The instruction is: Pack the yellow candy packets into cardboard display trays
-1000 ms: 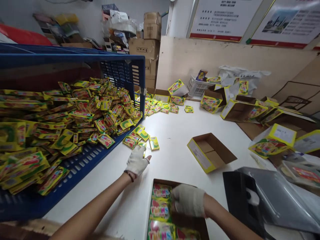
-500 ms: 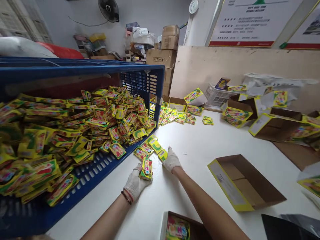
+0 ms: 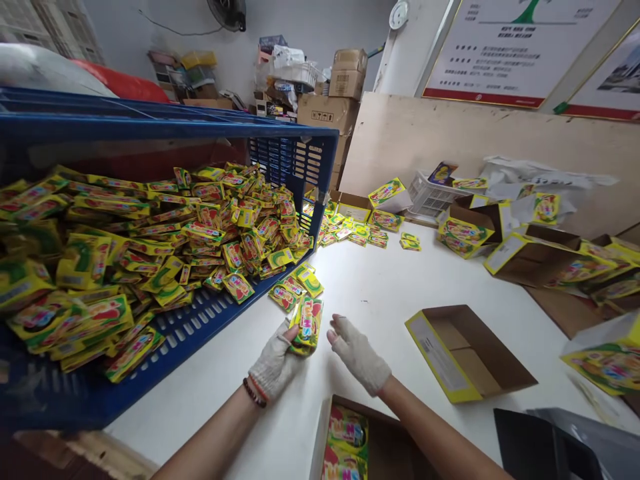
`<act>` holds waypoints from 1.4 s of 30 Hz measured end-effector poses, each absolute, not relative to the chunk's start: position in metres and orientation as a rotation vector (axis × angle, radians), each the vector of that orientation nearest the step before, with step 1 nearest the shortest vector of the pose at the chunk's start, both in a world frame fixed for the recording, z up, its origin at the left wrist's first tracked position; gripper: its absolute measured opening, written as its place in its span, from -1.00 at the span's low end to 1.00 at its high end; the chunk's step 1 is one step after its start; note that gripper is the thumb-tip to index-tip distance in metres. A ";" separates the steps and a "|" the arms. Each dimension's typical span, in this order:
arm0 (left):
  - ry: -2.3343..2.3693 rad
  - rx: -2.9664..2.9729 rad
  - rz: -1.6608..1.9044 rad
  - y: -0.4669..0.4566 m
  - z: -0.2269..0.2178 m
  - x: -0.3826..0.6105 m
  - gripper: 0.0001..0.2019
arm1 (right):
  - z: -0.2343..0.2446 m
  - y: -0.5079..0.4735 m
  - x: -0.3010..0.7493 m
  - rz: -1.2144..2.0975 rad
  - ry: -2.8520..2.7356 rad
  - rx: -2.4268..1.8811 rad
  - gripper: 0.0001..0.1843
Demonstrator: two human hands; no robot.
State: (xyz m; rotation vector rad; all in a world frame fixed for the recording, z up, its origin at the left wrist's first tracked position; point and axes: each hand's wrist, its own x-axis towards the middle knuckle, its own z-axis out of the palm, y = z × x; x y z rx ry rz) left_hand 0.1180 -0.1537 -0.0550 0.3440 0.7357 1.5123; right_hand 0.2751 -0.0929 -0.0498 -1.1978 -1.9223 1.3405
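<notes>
My left hand, in a white fingerless glove, grips a small stack of yellow candy packets just above the white table. A hand's width to the right, my gloved right hand hovers with its fingers spread and nothing in them. Loose packets lie on the table just beyond both hands. They spill from a tilted blue crate heaped with the same packets. At the bottom edge, a brown box holds packets laid flat.
An empty yellow-edged carton lies open to the right of my hands. More cartons, a white basket and scattered packets crowd the table's far side by a wooden board. A black tray sits at bottom right.
My left hand picked up packets from the table and now holds a thicker stack. My right hand left the box, reached to the loose packets, then drew back beside the stack.
</notes>
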 end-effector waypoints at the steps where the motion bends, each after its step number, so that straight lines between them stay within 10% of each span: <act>1: 0.759 0.452 1.533 -0.154 -0.055 0.120 -0.59 | -0.045 -0.096 0.272 1.495 -1.848 -1.233 -0.39; 10: 0.947 0.363 1.582 -0.138 -0.112 0.122 -0.56 | -0.038 -0.069 0.245 1.243 -2.273 -1.652 -0.71; 19: 1.164 0.317 1.738 -0.123 -0.135 0.115 -0.61 | -0.050 -0.077 0.233 1.038 -2.614 -1.625 -0.48; 30: 1.904 1.077 1.414 -0.149 -0.151 0.139 -0.47 | -0.054 -0.084 0.229 0.504 -2.947 -1.444 -0.69; 42: 1.905 1.396 1.242 -0.165 -0.146 0.093 -0.65 | -0.057 -0.049 0.258 0.634 -3.052 -1.296 -0.23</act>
